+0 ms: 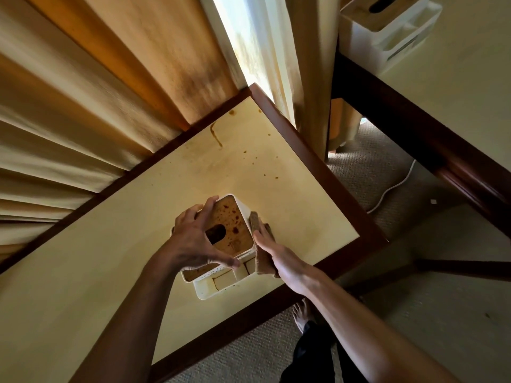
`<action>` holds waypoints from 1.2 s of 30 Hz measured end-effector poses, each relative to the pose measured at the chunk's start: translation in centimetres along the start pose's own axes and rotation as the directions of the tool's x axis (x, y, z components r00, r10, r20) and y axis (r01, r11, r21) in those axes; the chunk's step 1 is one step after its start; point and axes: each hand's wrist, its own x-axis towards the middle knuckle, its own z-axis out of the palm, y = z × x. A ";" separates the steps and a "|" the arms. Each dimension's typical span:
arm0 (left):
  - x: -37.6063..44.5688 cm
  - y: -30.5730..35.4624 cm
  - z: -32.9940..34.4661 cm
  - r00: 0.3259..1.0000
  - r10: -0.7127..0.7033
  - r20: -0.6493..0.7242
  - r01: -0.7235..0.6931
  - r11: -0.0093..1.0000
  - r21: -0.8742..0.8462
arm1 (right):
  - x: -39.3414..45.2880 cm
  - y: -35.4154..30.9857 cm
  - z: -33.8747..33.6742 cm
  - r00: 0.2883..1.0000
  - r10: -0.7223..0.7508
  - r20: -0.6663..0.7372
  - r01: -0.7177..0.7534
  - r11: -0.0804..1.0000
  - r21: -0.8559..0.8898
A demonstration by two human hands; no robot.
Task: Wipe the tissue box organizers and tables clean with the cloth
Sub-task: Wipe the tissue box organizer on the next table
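Observation:
A white tissue box organizer (235, 233) with a stained wooden lid stands on the cream table (110, 258). My left hand (193, 239) grips it from above, fingers on its far side and thumb on the near side. My right hand (279, 252) lies flat, pressing a brown cloth (255, 219) against the organizer's right wall. Brown spots and a streak (215, 134) mark the tabletop beyond the box. A second white organizer (387, 29) stands on another table (456, 92) at the upper right.
Pleated curtains (83, 92) hang along the table's far side. A dark wooden rim (318, 161) borders the tabletop. Between the tables lie carpet and a white cable (392, 189). My bare foot (301, 313) stands below the near edge.

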 end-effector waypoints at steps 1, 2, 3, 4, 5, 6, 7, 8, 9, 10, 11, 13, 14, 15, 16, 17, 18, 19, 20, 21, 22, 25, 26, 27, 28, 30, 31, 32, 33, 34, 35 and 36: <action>0.0 0.0 0.0 1.000 -0.002 0.001 0.002 1.000 -0.004 | 0.4 -0.3 -0.1 1.000 0.004 0.002 -0.004 1.000 -0.009; -0.1 0.1 0.0 1.000 -0.005 0.003 0.005 1.000 -0.007 | 0.7 -0.8 -0.1 1.000 -0.003 -0.001 0.003 1.000 -0.027; -0.1 0.1 0.0 1.000 -0.008 0.005 0.008 1.000 -0.011 | 1.0 -1.4 0.0 1.000 -0.014 0.000 0.014 0.999 -0.047; -0.1 0.2 -0.1 1.000 -0.013 0.007 0.013 1.000 -0.020 | 1.4 -2.1 0.1 1.000 -0.031 -0.002 0.031 0.997 -0.067; -0.2 0.2 0.0 1.000 -0.018 0.007 0.018 0.999 -0.031 | 1.6 -2.9 0.3 0.999 -0.049 0.000 0.048 0.995 -0.085; -0.2 0.3 0.0 1.000 -0.025 0.004 0.026 0.999 -0.039 | 2.0 -3.7 0.5 0.998 -0.067 -0.006 0.066 0.993 -0.099; -0.3 0.4 0.0 0.999 -0.035 0.001 0.035 0.998 -0.044 | 2.2 -4.4 0.7 0.997 -0.075 -0.016 0.072 0.989 -0.128; -0.3 0.6 0.0 0.999 -0.047 0.001 0.047 0.998 -0.048 | 2.4 -4.9 0.9 0.996 -0.085 -0.011 0.083 0.983 -0.166; -0.4 0.7 0.0 0.998 -0.058 0.004 0.058 0.997 -0.054 | 2.4 -5.3 1.0 0.995 -0.102 0.016 0.103 0.976 -0.194; -0.4 0.8 0.0 0.998 -0.065 0.006 0.066 0.996 -0.061 | 2.7 -5.6 0.9 0.992 -0.123 0.020 0.124 0.970 -0.207; -0.4 0.8 0.1 0.998 -0.069 0.005 0.069 0.995 -0.069 | 2.6 -5.9 0.9 0.989 -0.145 0.007 0.144 0.970 -0.197; -0.5 0.8 0.1 0.997 -0.073 0.000 0.073 0.994 -0.078 | 2.4 -5.9 0.8 0.980 -0.200 0.015 0.200 0.968 -0.149; -0.4 0.8 0.2 0.997 -0.075 0.002 0.075 0.994 -0.076 | 2.1 -5.6 0.6 0.975 -0.220 0.015 0.220 0.966 -0.136; -0.4 0.7 0.2 0.997 -0.076 0.002 0.076 0.994 -0.072 | 1.6 -5.2 0.5 0.971 -0.238 0.024 0.239 0.961 -0.137; -0.4 0.7 0.3 0.997 -0.075 0.000 0.075 0.995 -0.066 | 1.3 -4.7 0.5 0.967 -0.252 0.025 0.253 0.956 -0.149; -0.4 0.7 0.3 0.997 -0.071 -0.003 0.071 0.996 -0.062 | 0.8 -4.4 0.6 0.966 -0.256 0.028 0.258 0.952 -0.164; -0.4 0.7 0.3 0.998 -0.066 -0.004 0.066 0.996 -0.061 | 0.4 -3.8 0.6 0.967 -0.251 0.035 0.253 0.951 -0.178; -0.4 0.7 0.3 0.998 -0.062 -0.004 0.062 0.996 -0.063 | 0.0 -3.4 0.6 0.970 -0.239 0.037 0.242 0.953 -0.181; -0.4 0.7 0.3 0.998 -0.059 -0.007 0.059 0.996 -0.063 | -0.2 -2.7 0.4 0.972 -0.230 0.041 0.234 0.957 -0.172; -0.3 0.7 0.3 0.998 -0.058 -0.011 0.058 0.997 -0.060 | -0.7 -2.2 0.3 0.976 -0.210 0.053 0.216 0.961 -0.171; -0.4 0.7 0.4 0.998 -0.058 -0.014 0.057 0.997 -0.057 | -0.9 -1.8 0.0 0.980 -0.191 0.056 0.198 0.963 -0.183; -0.3 0.7 0.4 0.998 -0.061 -0.017 0.060 0.997 -0.056 | -1.8 -1.3 0.0 0.987 -0.157 0.027 0.159 0.961 -0.228; -0.3 0.7 0.4 0.998 -0.062 -0.018 0.061 0.997 -0.057 | -1.9 -0.9 0.0 0.989 -0.147 0.014 0.146 0.961 -0.234; -0.3 0.7 0.5 0.998 -0.063 -0.018 0.062 0.997 -0.055 | -2.0 -0.7 0.1 0.991 -0.135 0.009 0.133 0.962 -0.237; -0.3 0.6 0.5 0.998 -0.064 -0.018 0.063 0.997 -0.050 | -1.7 -0.4 -0.1 0.994 -0.112 -0.002 0.108 0.966 -0.233; -0.3 0.5 0.6 0.998 -0.065 -0.022 0.063 0.997 -0.046 | -1.2 -0.6 -0.2 0.998 -0.063 -0.004 0.060 0.966 -0.253; -0.2 0.4 0.6 0.998 -0.066 -0.023 0.065 0.997 -0.049 | -1.0 -1.0 -0.4 0.999 -0.045 0.005 0.045 0.967 -0.253; -0.2 0.3 0.7 0.998 -0.066 -0.021 0.065 0.996 -0.054 | -0.7 -1.4 -0.5 0.999 -0.036 0.008 0.036 0.970 -0.240; -0.1 0.3 0.7 0.998 -0.067 -0.016 0.066 0.996 -0.058 | -0.6 -2.0 -0.5 0.999 -0.030 0.013 0.032 0.975 -0.221; -0.1 0.3 0.7 0.998 -0.068 -0.008 0.067 0.996 -0.064 | -0.1 -2.4 -0.6 0.999 -0.029 0.017 0.032 0.977 -0.211; -0.1 0.3 0.7 0.998 -0.070 0.000 0.070 0.995 -0.070 | 0.5 -2.8 -0.6 0.999 -0.034 0.028 0.040 0.974 -0.223; -0.2 0.3 0.7 0.997 -0.072 0.006 0.072 0.995 -0.074 | 1.2 -3.2 -0.5 0.999 -0.043 0.027 0.048 0.970 -0.237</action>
